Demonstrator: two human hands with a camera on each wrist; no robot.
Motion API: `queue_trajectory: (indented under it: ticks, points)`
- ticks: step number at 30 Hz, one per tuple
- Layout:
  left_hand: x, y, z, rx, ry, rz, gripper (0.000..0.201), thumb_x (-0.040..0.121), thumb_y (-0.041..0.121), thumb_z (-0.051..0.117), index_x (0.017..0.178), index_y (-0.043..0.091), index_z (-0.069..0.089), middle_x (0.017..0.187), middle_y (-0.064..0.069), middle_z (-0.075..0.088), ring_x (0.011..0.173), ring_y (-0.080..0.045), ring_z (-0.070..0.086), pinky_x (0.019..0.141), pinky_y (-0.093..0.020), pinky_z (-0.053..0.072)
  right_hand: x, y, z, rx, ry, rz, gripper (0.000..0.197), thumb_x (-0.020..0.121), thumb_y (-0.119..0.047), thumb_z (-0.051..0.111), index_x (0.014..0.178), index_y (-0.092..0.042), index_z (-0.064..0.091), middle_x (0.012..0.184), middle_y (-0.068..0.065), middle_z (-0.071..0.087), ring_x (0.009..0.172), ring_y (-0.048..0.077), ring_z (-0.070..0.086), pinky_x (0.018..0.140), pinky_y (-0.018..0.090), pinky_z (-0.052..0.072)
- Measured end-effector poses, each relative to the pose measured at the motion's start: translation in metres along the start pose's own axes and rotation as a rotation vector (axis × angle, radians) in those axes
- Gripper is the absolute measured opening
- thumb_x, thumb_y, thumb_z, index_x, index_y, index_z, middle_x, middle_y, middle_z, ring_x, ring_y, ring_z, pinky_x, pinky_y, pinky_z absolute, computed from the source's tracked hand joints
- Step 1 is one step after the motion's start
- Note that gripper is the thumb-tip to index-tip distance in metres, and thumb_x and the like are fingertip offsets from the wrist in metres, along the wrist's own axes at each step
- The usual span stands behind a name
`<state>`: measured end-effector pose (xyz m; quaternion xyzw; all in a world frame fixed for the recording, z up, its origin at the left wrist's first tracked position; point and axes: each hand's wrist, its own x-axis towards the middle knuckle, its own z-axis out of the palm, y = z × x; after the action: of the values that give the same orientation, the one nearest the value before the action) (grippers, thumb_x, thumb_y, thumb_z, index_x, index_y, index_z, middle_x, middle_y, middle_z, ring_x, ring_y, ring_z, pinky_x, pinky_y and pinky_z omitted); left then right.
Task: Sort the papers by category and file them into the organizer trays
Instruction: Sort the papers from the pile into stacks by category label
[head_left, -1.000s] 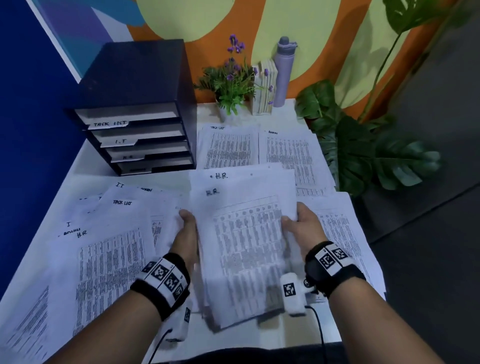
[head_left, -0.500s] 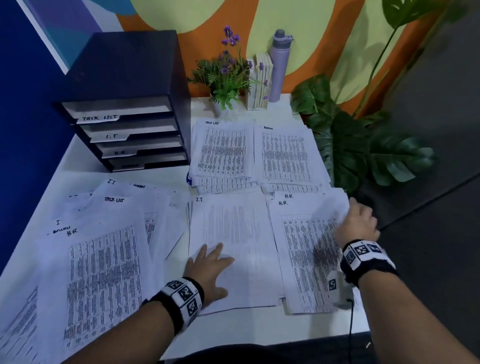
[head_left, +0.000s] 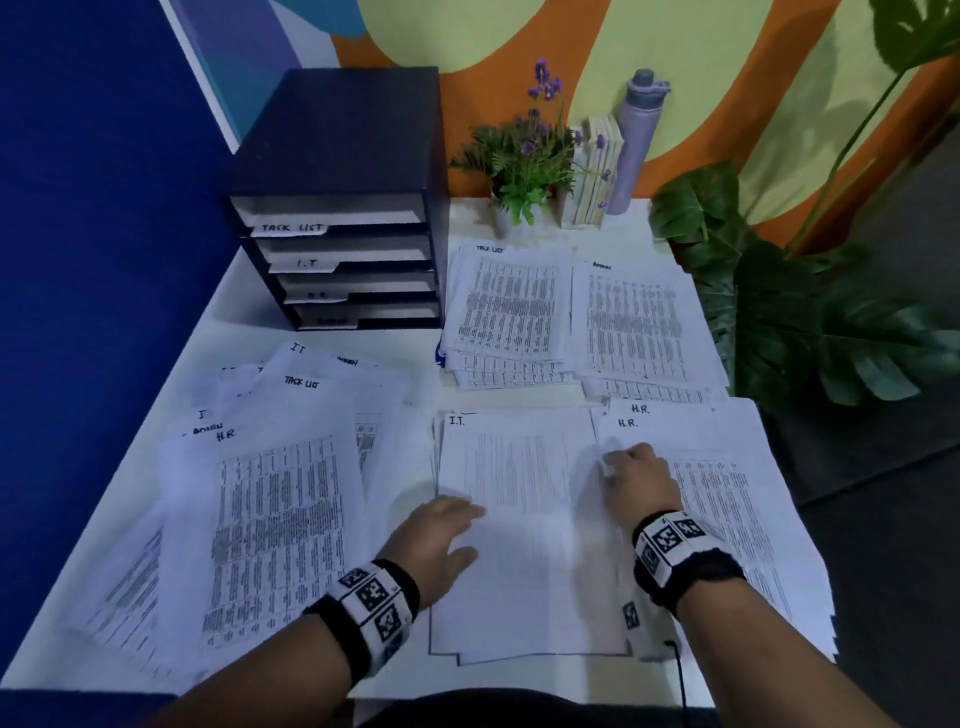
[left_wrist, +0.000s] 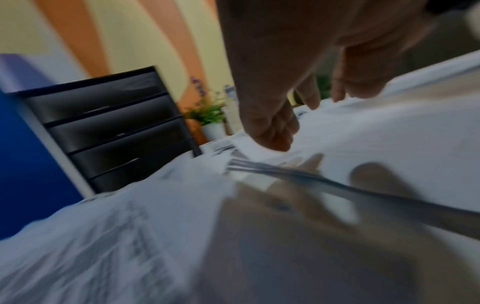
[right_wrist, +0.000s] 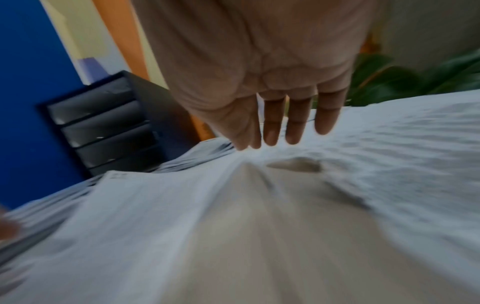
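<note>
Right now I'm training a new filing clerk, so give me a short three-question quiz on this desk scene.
1. True or false: the top tray of the black organizer is labelled TASK LIST.
2. Which pile lies under the left hand? A) I.T. pile B) Admin pile C) Task List pile
3. Fill in: the right hand rests on the pile marked ____, the H.R. pile.

Key: 1 true; 2 A; 3 H.R.
</note>
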<state>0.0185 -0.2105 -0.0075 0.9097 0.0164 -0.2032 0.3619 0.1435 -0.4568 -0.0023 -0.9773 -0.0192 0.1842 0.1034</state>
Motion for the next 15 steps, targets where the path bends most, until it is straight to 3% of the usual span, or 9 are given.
queue_trajectory:
  ticks: [3, 6, 10, 12, 15]
  points:
    - [-0.011, -0.031, -0.034, -0.103, 0.369, -0.148, 0.042, 0.093, 0.016, 0.058, 0.134, 0.024, 0.053, 0.132, 0.002, 0.048, 0.118, -0.015, 0.053, 0.103, -0.028, 0.041, -0.008, -0.043, 0.011, 0.130, -0.096, -0.212, 0.032, 0.090, -0.022, 0.047, 0.117, -0.019, 0.064, 0.116, 0.006, 0.050, 0.108, 0.028, 0.055, 0.092, 0.038, 0.048]
    - [-0.029, -0.082, -0.070, -0.062, 0.571, -0.447, 0.048, 0.091, 0.020, 0.060, 0.138, 0.021, 0.049, 0.138, -0.008, 0.044, 0.120, -0.025, 0.052, 0.104, -0.037, 0.043, -0.021, -0.082, 0.032, -0.061, -0.235, -0.316, 0.043, 0.087, -0.023, 0.053, 0.129, -0.029, 0.052, 0.128, 0.003, 0.040, 0.118, 0.027, 0.045, 0.093, 0.040, 0.046]
    - [-0.062, -0.149, -0.099, 0.105, 0.473, -0.881, 0.093, 0.074, 0.051, 0.073, 0.150, 0.020, 0.028, 0.151, -0.013, 0.029, 0.136, -0.033, 0.034, 0.111, -0.047, 0.034, -0.028, -0.105, 0.050, -0.231, -0.175, -0.326, 0.071, 0.078, -0.029, 0.065, 0.139, -0.040, 0.029, 0.137, -0.001, 0.029, 0.125, 0.027, 0.031, 0.089, 0.043, 0.047]
    - [-0.075, -0.169, -0.103, 0.074, 0.411, -0.954, 0.115, 0.064, 0.060, 0.078, 0.152, 0.017, 0.017, 0.154, -0.015, 0.024, 0.141, -0.033, 0.027, 0.112, -0.048, 0.032, -0.023, -0.114, 0.049, -0.243, -0.200, -0.271, 0.075, 0.076, -0.031, 0.067, 0.139, -0.040, 0.028, 0.138, -0.001, 0.027, 0.127, 0.027, 0.029, 0.091, 0.046, 0.047]
    - [-0.086, -0.182, -0.100, 0.016, 0.354, -1.010, 0.135, 0.051, 0.067, 0.082, 0.153, 0.017, 0.007, 0.152, -0.019, 0.026, 0.139, -0.035, 0.030, 0.109, -0.049, 0.036, -0.017, -0.133, 0.044, -0.251, -0.233, -0.146, 0.059, 0.084, -0.029, 0.060, 0.137, -0.036, 0.034, 0.140, 0.001, 0.027, 0.130, 0.027, 0.028, 0.096, 0.049, 0.044]
